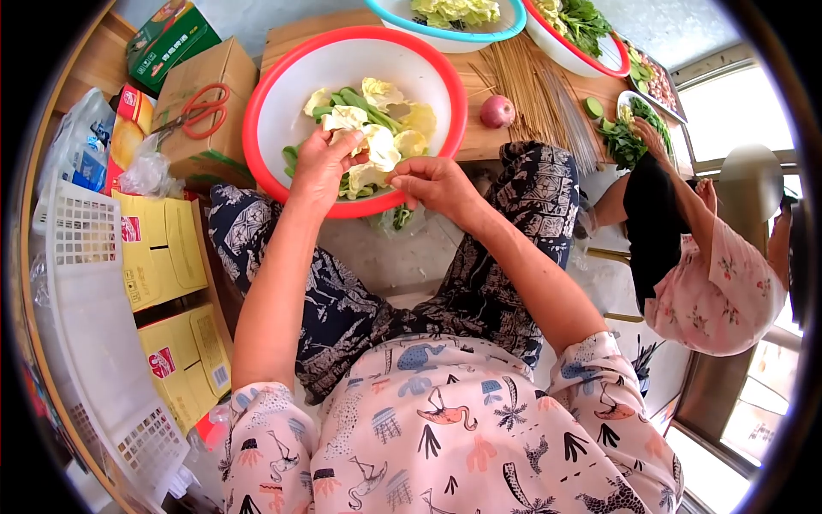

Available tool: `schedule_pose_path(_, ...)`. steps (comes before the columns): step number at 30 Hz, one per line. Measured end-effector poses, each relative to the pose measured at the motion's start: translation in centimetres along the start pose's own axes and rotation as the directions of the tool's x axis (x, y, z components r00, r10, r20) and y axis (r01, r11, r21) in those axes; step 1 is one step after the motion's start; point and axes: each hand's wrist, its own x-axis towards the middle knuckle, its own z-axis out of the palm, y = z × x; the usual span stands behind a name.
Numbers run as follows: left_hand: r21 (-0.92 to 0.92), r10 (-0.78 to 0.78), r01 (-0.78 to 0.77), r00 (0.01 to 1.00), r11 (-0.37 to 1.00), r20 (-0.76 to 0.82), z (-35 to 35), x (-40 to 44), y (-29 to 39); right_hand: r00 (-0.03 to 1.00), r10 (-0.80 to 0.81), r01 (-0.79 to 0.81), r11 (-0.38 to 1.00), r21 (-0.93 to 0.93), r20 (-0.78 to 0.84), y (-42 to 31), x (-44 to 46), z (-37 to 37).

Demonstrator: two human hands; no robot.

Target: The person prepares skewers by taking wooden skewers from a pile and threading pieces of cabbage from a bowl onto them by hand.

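Note:
A white basin with a red rim [456, 96] stands on the wooden table in front of me. In it lie pale yellow-green cabbage leaves [381, 92] and green vegetable pieces [349, 98]. My left hand [322, 168] is over the basin's near left edge, its thumb and fingers closed on a pale cabbage leaf [377, 147]. My right hand [438, 187] hovers at the near right rim with thumb and forefinger pinched together. Whatever is between those fingertips, if anything, is too small to make out.
A red onion [497, 111] and thin wooden skewers [535, 103] lie right of the basin. Behind are a blue-rimmed basin [454, 37] and another red-rimmed one [599, 64]. Red-handled scissors [199, 116] rest on a cardboard box [201, 150]. At right, another person's hand [653, 140] reaches over greens.

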Motion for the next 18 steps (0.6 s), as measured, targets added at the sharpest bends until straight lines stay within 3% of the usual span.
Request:
schedule_pose_path(5, -0.024, -0.023, 0.02, 0.991, 1.0, -0.133, -0.9, 0.3, 0.2, 0.999, 0.016, -0.016, 1.0, 0.007, 0.029, 0.3, 0.0, 0.0)
schedule_pose_path(18, 0.009, -0.05, 0.051, 0.993, 0.999, -0.109, -0.7, 0.1, 0.0, 0.999, 0.019, -0.019, 1.0, 0.0, 0.034, 0.4, 0.0, -0.1)
